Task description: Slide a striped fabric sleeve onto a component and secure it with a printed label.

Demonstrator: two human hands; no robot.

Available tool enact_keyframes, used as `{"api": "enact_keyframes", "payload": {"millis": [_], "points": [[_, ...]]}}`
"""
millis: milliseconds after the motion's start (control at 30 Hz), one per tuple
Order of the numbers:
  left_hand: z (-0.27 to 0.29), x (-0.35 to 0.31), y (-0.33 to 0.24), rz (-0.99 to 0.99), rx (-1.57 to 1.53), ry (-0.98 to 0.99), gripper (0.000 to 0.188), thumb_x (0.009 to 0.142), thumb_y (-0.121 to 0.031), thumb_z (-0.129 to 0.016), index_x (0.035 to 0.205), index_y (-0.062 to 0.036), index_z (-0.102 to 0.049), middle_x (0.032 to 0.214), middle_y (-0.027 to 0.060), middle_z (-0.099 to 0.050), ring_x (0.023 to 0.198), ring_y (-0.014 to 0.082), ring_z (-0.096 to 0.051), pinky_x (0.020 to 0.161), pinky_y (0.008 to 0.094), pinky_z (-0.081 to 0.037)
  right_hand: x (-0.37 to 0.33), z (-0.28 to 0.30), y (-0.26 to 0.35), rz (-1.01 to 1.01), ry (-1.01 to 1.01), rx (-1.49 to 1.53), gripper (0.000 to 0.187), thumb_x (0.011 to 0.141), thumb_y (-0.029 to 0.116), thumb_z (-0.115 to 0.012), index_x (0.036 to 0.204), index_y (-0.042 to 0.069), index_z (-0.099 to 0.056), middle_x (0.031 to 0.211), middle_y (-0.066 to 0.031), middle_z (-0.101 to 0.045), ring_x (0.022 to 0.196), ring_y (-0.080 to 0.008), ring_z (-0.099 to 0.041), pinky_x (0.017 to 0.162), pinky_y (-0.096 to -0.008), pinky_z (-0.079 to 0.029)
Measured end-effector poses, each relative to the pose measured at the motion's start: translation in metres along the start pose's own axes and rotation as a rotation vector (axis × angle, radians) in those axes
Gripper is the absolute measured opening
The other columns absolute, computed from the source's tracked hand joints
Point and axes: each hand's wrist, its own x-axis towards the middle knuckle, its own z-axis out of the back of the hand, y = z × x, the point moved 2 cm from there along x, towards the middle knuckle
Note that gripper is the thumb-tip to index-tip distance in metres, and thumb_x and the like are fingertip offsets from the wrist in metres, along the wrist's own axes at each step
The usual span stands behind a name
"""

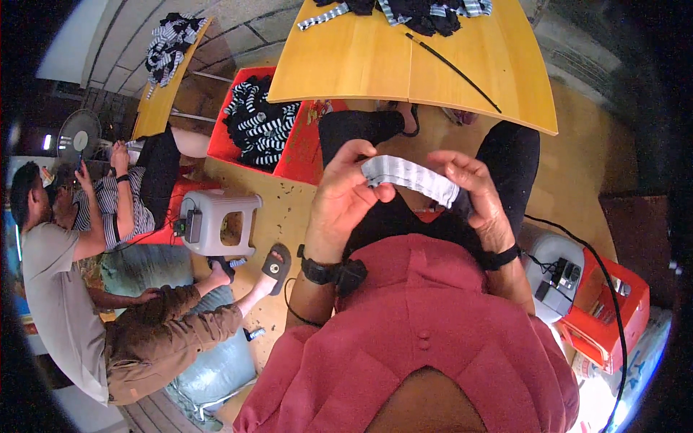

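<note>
A short band of white and grey striped fabric [411, 177] is stretched in a slight arc between my two hands, above my lap. My left hand [343, 189] pinches its left end between thumb and fingers. The right end lies in my right hand [473, 189], with the fingers bent over it and partly hiding it. Beyond my hands stands a yellow wooden table [346, 65], with a pile of black and striped fabric pieces [426, 14] on its far side. A thin black rod [453, 72] lies across the tabletop.
A red bin [224, 137] full of black-and-white striped pieces stands left of the table. Two people sit at the left, near a grey stool [216, 216]. At my right are another grey stool [552, 274], a red plastic stool [613, 317] and a hanging black cable [610, 289].
</note>
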Motion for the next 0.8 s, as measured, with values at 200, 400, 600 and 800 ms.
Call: {"api": "enact_keyframes", "payload": {"millis": [200, 400, 600, 800], "points": [[0.021, -0.012, -0.016, 0.012, 0.285, -0.073, 0.016, 0.079, 0.005, -0.049, 0.091, -0.001, -0.059, 0.085, 0.0141, -0.062, 0.067, 0.0232, -0.062, 0.054, 0.0331, -0.051, 0.008, 0.023, 0.012, 0.197, -0.269, -0.123, 0.02, 0.084, 0.014, -0.062, 0.097, -0.001, -0.063, 0.071, 0.0013, -0.055, 0.064, -0.0069, -0.049, 0.06, -0.0192, -0.04], [0.029, -0.015, -0.017, -0.031, 0.591, -0.074, 0.012, 0.076, 0.008, -0.055, 0.082, 0.0011, -0.061, 0.085, 0.0113, -0.063, 0.073, 0.0189, -0.061, 0.064, 0.03, -0.051, 0.007, 0.021, 0.021, 0.247, -0.316, -0.153, 0.02, 0.084, 0.012, -0.061, 0.099, 0.0, -0.062, 0.076, 0.0005, -0.058, 0.07, -0.0075, -0.051, 0.065, -0.0203, -0.041], [0.033, -0.024, -0.021, -0.041, 0.569, -0.124, 0.012, 0.072, 0.009, -0.059, 0.082, 0.0024, -0.062, 0.086, 0.0112, -0.063, 0.077, 0.0177, -0.061, 0.07, 0.0296, -0.05, 0.002, 0.023, 0.028, 0.25, -0.246, -0.19, 0.027, 0.081, 0.006, -0.061, 0.107, 0.0, -0.06, 0.089, -0.0023, -0.06, 0.083, -0.01, -0.055, 0.076, -0.0211, -0.042], [0.028, -0.028, -0.03, -0.029, 0.454, -0.133, 0.014, 0.073, 0.009, -0.058, 0.084, 0.0029, -0.062, 0.089, 0.012, -0.063, 0.078, 0.0172, -0.06, 0.071, 0.029, -0.05, 0.005, 0.025, 0.031, 0.322, -0.245, -0.272, 0.032, 0.076, -0.002, -0.06, 0.107, 0.002, -0.059, 0.096, -0.005, -0.062, 0.092, -0.0126, -0.056, 0.082, -0.0233, -0.043]]}}
